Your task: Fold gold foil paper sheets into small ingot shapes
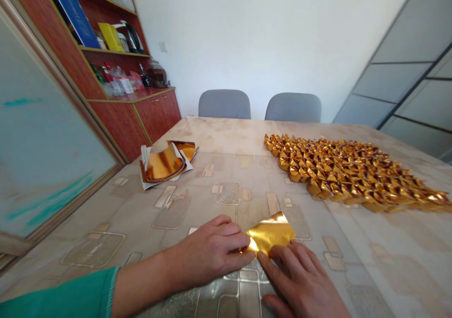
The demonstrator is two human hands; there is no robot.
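A sheet of shiny gold foil paper (pixel 271 233) lies between my hands near the front of the table. The fingers of my left hand (pixel 221 242) are closed on its left end, thumb below and index finger above. My right hand (pixel 300 271) touches the paper's lower edge, its index finger pressed beside the left thumb and the other fingers curled over the lower right side. Most of the right fingertips are seen from behind. Rows of folded gold paper pieces (pixel 339 167) stand at the right. A curved stack of gold sheets (pixel 164 162) rests at the left.
The table (pixel 226 141) has a patterned clear cover. Two grey chairs (pixel 224 103) stand behind its far edge, against a white wall. A reddish-brown cabinet (pixel 155 113) with filled shelves is at the far left, beside a sliding glass door (pixel 45 134).
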